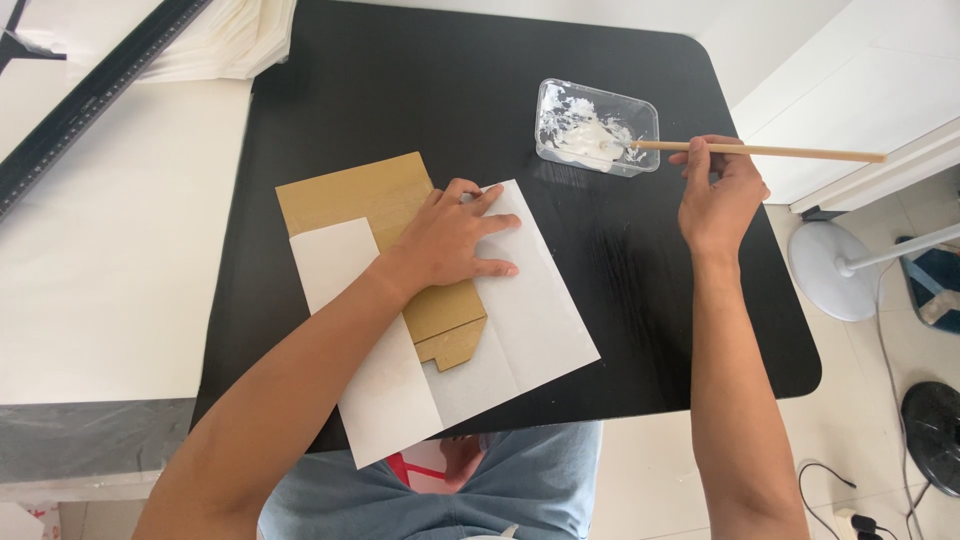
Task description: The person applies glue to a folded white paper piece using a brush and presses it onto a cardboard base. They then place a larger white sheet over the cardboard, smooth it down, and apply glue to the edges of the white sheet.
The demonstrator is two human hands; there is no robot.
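My left hand (452, 240) lies flat, fingers spread, pressing a brown cardboard piece (372, 196) onto a creased white sheet of paper (530, 320) on the black table (420, 90). A folded white flap (335, 262) covers the cardboard's left side. My right hand (718, 198) grips a thin wooden brush handle (790, 152). The brush's tip sits in white paste inside a clear plastic tray (598, 128) at the table's far right.
A white worktop (110, 250) adjoins the table on the left, with a long black ruler (85, 100) and a stack of white sheets (232, 40) at its back. A white fan base (830, 270) and cables stand on the floor to the right.
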